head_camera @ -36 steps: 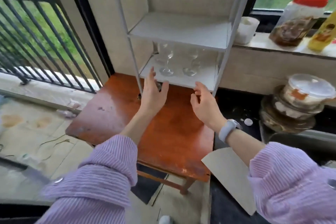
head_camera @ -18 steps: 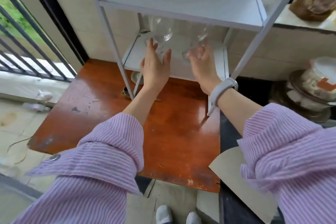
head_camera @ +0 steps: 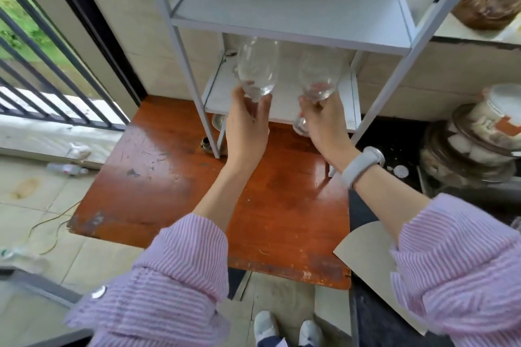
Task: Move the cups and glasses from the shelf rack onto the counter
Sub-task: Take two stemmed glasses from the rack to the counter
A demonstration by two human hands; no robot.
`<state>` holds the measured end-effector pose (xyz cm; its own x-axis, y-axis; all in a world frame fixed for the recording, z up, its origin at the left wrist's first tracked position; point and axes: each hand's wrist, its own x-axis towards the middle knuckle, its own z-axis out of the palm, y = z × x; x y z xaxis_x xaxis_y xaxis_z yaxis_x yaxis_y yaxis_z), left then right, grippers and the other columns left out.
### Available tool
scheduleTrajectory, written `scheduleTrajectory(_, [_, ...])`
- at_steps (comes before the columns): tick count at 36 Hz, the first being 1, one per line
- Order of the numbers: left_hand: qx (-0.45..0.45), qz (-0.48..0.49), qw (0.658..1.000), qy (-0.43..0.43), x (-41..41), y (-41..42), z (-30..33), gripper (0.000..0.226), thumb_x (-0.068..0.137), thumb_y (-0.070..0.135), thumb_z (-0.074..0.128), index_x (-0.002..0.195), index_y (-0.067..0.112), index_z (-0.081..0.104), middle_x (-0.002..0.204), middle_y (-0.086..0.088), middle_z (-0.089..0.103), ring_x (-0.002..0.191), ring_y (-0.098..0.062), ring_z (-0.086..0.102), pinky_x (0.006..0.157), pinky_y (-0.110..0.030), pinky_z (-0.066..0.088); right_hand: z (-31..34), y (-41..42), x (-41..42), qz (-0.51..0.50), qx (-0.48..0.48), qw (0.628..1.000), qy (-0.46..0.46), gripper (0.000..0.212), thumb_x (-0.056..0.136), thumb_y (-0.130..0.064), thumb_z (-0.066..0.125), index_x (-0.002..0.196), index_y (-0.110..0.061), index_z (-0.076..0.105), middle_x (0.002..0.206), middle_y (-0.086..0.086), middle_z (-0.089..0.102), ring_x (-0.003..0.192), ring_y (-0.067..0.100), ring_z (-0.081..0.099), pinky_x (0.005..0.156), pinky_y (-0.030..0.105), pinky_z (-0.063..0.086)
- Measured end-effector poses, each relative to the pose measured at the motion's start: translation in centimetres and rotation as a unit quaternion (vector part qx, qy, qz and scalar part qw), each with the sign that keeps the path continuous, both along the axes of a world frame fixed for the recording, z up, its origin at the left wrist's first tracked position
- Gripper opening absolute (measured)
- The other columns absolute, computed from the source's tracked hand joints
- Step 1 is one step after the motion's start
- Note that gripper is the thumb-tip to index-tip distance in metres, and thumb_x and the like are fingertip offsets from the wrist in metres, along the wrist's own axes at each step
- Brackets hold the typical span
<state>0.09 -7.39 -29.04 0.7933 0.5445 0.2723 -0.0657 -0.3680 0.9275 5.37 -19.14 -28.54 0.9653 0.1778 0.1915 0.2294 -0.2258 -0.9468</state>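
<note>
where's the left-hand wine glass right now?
Head view, centre-left: the left wine glass is held in the left hand, in front of the rack's lower shelf, beside the right hand's glass.

Clear glossy wine glasses (head_camera: pixel 257 70); matt white-painted rack (head_camera: pixel 293 5); scratched glossy tabletop (head_camera: pixel 169 172).

You have two wine glasses, the left glass (head_camera: pixel 257 67) and the right glass (head_camera: pixel 320 76), one in each of your two hands: left hand (head_camera: pixel 246 127), right hand (head_camera: pixel 324 124). One white shelf rack (head_camera: pixel 290 11) shows two tiers, standing on one wooden table (head_camera: pixel 158 177). You can also count two jars, the brown-filled jar (head_camera: pixel 489 0) and the lidded jar (head_camera: pixel 496 124), one wristband (head_camera: pixel 362 162) and two shoes (head_camera: pixel 287 328).
</note>
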Motion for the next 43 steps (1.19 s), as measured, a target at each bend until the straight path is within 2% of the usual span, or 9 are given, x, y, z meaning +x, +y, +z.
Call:
scheduleTrajectory(2, [-0.04, -0.013, 0.999, 0.011, -2.1, -0.5, -0.1, 0.016, 0.093, 0.028, 0.051, 0.098, 0.014, 0.045, 0.062, 0.008, 0.047, 0.054, -0.019, 0.055, 0.054, -0.036, 0.048, -0.4, -1.1, -2.0, 0.004, 0.003, 1.0, 0.009, 0.017, 0.089, -0.019, 0.056, 0.103, -0.021, 0.045, 0.082, -0.006, 0.056, 0.061, -0.002, 0.058, 0.057, 0.014, 0.049])
scheduleTrajectory(6, [-0.048, -0.029, 0.998, 0.04, -6.2, -2.0, -0.9, 0.013, 0.092, 0.032, 0.051, 0.096, 0.02, 0.047, 0.067, 0.002, 0.053, 0.053, -0.016, 0.058, 0.047, -0.015, 0.045, -1.3, -3.7, -6.6, 0.029, -0.001, 0.999, 0.044, 0.012, 0.088, -0.024, 0.058, 0.093, -0.033, 0.05, 0.067, -0.007, 0.058, 0.056, 0.007, 0.059, 0.054, 0.021, 0.052])
scheduleTrajectory(10, [-0.054, -0.061, 0.994, 0.079, -9.5, -4.2, -2.0, 0.013, 0.089, 0.032, 0.055, 0.096, 0.022, 0.048, 0.066, 0.008, 0.056, 0.05, -0.007, 0.058, 0.047, -0.011, 0.045, -2.5, -6.7, -10.8, 0.015, 0.0, 0.998, 0.06, 0.009, 0.088, -0.021, 0.059, 0.094, -0.022, 0.052, 0.064, -0.013, 0.058, 0.056, 0.0, 0.059, 0.053, 0.008, 0.044])
scheduleTrajectory(14, [-0.073, -0.108, 0.986, 0.105, -12.1, -7.6, -3.1, 0.01, 0.088, 0.029, 0.058, 0.085, 0.028, 0.049, 0.059, 0.015, 0.056, 0.048, -0.003, 0.056, 0.044, -0.009, 0.043, -3.7, -10.7, -14.5, -0.019, -0.002, 0.994, 0.108, 0.016, 0.087, -0.021, 0.061, 0.087, -0.035, 0.052, 0.067, -0.005, 0.062, 0.055, 0.0, 0.058, 0.053, 0.009, 0.045])
scheduleTrajectory(21, [-0.048, -0.215, 0.962, 0.163, -14.7, -15.5, -4.3, 0.009, 0.088, 0.028, 0.059, 0.085, 0.022, 0.053, 0.066, 0.003, 0.056, 0.054, -0.005, 0.055, 0.045, -0.014, 0.046, -5.4, -19.7, -19.3, -0.137, -0.014, 0.975, 0.175, 0.02, 0.084, -0.021, 0.064, 0.074, -0.027, 0.049, 0.06, -0.005, 0.058, 0.051, -0.004, 0.055, 0.049, 0.006, 0.039])
scheduleTrajectory(25, [-0.007, -0.278, 0.947, 0.161, -15.6, -22.0, -3.9, 0.018, 0.087, 0.034, 0.059, 0.085, 0.018, 0.053, 0.066, -0.001, 0.056, 0.055, -0.006, 0.051, 0.058, -0.033, 0.049, -5.0, -26.4, -22.4, -0.202, -0.04, 0.962, 0.181, 0.022, 0.085, -0.022, 0.064, 0.072, -0.024, 0.046, 0.059, -0.003, 0.054, 0.05, -0.003, 0.051, 0.05, 0.006, 0.037])
scheduleTrajectory(31, [0.017, -0.398, 0.906, 0.146, -18.6, -35.3, -3.9, 0.025, 0.087, 0.037, 0.057, 0.097, 0.014, 0.056, 0.074, -0.005, 0.062, 0.067, -0.015, 0.057, 0.064, -0.033, 0.046, -4.0, -38.9, -30.0, -0.284, -0.006, 0.941, 0.184, 0.013, 0.087, -0.021, 0.061, 0.089, -0.011, 0.054, 0.059, -0.007, 0.053, 0.054, 0.002, 0.048, 0.052, 0.018, 0.036])
scheduleTrajectory(35, [0.045, -0.457, 0.881, 0.115, -22.5, -45.2, -3.9, 0.02, 0.086, 0.035, 0.059, 0.077, 0.019, 0.051, 0.057, 0.008, 0.046, 0.052, -0.002, 0.044, 0.055, -0.021, 0.038, -3.7, -47.7, -37.0, -0.349, 0.002, 0.923, 0.16, 0.005, 0.089, -0.016, 0.057, 0.093, -0.016, 0.054, 0.058, -0.003, 0.047, 0.046, 0.002, 0.043, 0.048, 0.012, 0.034])
scheduleTrajectory(43, [0.035, -0.635, 0.761, 0.126, -31.1, -63.0, -2.6, 0.014, 0.087, 0.033, 0.06, 0.082, 0.021, 0.054, 0.057, 0.01, 0.051, 0.045, 0.0, 0.049, 0.048, -0.014, 0.041, -3.8, -61.8, -50.5, -0.544, 0.037, 0.823, 0.16, 0.01, 0.087, -0.019, 0.059, 0.085, -0.025, 0.051, 0.057, 0.001, 0.049, 0.049, 0.015, 0.048, 0.049, 0.027, 0.04])
